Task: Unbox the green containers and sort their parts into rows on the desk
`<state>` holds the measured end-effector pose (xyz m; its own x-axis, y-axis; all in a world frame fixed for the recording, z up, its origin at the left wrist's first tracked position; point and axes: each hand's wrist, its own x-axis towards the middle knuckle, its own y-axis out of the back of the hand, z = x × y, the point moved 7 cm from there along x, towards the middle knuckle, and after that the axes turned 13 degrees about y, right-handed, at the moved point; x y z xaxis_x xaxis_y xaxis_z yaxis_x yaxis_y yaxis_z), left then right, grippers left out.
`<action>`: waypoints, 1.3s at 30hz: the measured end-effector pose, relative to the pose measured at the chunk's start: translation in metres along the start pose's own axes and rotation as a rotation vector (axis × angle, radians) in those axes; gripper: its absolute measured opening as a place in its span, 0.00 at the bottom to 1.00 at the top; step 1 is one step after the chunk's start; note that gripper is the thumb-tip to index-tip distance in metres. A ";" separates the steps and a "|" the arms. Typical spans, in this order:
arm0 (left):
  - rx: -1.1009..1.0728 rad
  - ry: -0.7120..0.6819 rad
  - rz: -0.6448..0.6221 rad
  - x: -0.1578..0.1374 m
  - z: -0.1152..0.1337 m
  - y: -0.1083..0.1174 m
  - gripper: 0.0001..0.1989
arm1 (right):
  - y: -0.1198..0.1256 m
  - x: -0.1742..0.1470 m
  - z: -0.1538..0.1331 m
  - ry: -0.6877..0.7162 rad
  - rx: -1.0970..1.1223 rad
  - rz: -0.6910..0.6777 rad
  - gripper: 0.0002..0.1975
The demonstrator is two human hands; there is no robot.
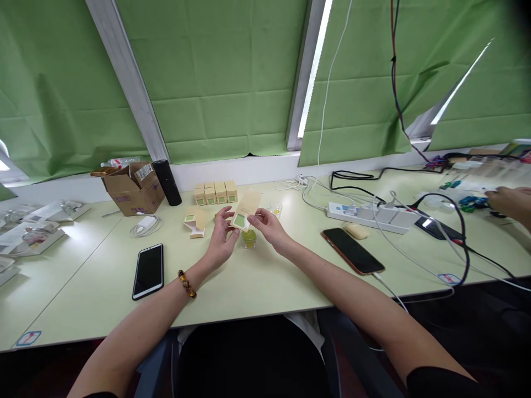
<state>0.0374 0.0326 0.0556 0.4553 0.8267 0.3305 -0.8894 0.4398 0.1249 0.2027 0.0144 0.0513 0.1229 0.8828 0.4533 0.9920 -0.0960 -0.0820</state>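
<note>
A flat kraft-coloured carton (249,203) with a green label is raised over the desk between my hands. My right hand (267,228) pinches its right edge between thumb and fingers. My left hand (223,235) has curled fingers around the carton's lower left edge, with the thumb below. Just under the carton stands a small green jar (249,239) with a clear base, partly covered by it. To the left sits another kraft carton (194,222), unfolded at one end. Behind my right hand is a small clear item (275,209) with a yellow centre.
Several small kraft boxes (215,193) stand in a row at the back. A phone (148,271) lies left, another phone (352,251) right, beside a power strip (373,216) with tangled cables. A cardboard box (135,188) stands back left. Another person's hand (508,202) is far right.
</note>
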 end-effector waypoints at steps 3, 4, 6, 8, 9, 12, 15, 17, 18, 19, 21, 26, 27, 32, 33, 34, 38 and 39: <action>-0.013 0.004 -0.010 0.000 0.000 -0.001 0.30 | -0.001 -0.001 0.001 -0.010 0.029 -0.011 0.32; -0.012 0.004 -0.012 0.000 0.001 -0.001 0.30 | -0.001 -0.001 0.002 -0.009 0.034 -0.013 0.32; -0.012 0.010 -0.013 -0.001 0.001 -0.002 0.30 | -0.001 -0.001 0.002 0.001 0.035 -0.012 0.32; -0.015 0.019 -0.008 0.000 0.001 -0.002 0.31 | -0.001 0.000 0.002 0.014 0.023 -0.012 0.32; -0.018 0.022 -0.005 0.000 0.001 -0.001 0.31 | -0.001 0.000 0.002 0.021 0.012 -0.013 0.32; -0.024 0.022 -0.004 0.000 0.001 -0.001 0.31 | -0.001 0.000 0.000 0.054 -0.040 -0.015 0.33; -0.038 0.017 -0.012 -0.001 0.004 -0.002 0.31 | -0.001 -0.001 -0.003 0.082 -0.073 -0.010 0.31; -0.049 0.018 -0.008 -0.001 0.005 -0.002 0.32 | -0.002 -0.001 -0.004 0.084 -0.065 0.004 0.31; -0.050 0.017 -0.009 -0.002 0.005 -0.003 0.33 | -0.001 0.000 -0.004 0.077 -0.052 0.015 0.31; -0.049 0.014 -0.014 -0.002 0.005 -0.003 0.34 | 0.000 0.000 -0.003 0.066 -0.038 0.028 0.30; -0.044 0.003 -0.039 -0.003 0.004 -0.005 0.35 | 0.004 0.002 -0.001 0.043 -0.027 0.052 0.29; -0.024 0.000 -0.085 -0.005 0.001 -0.007 0.34 | 0.016 0.006 0.005 -0.028 -0.057 0.056 0.28; -0.015 0.007 -0.083 -0.005 0.001 -0.007 0.33 | 0.016 0.006 0.006 -0.042 -0.053 0.054 0.29; 0.150 -0.010 0.081 -0.006 0.004 -0.001 0.27 | 0.008 0.002 0.001 -0.032 -0.012 0.051 0.31; 0.190 -0.021 0.121 -0.006 0.006 0.000 0.26 | 0.006 0.001 0.000 -0.037 -0.004 0.052 0.31; 0.222 -0.038 0.149 -0.007 0.008 0.001 0.25 | 0.005 0.000 -0.001 -0.046 0.002 0.055 0.32; 0.339 -0.143 0.153 -0.011 0.018 -0.002 0.18 | 0.004 0.000 -0.003 -0.052 0.022 0.073 0.37; 0.364 -0.155 0.156 -0.012 0.019 -0.002 0.18 | 0.004 0.000 -0.003 -0.045 0.026 0.067 0.37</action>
<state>0.0329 0.0152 0.0692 0.3269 0.7988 0.5050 -0.9168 0.1383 0.3748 0.2064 0.0124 0.0535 0.1874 0.8946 0.4058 0.9803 -0.1443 -0.1346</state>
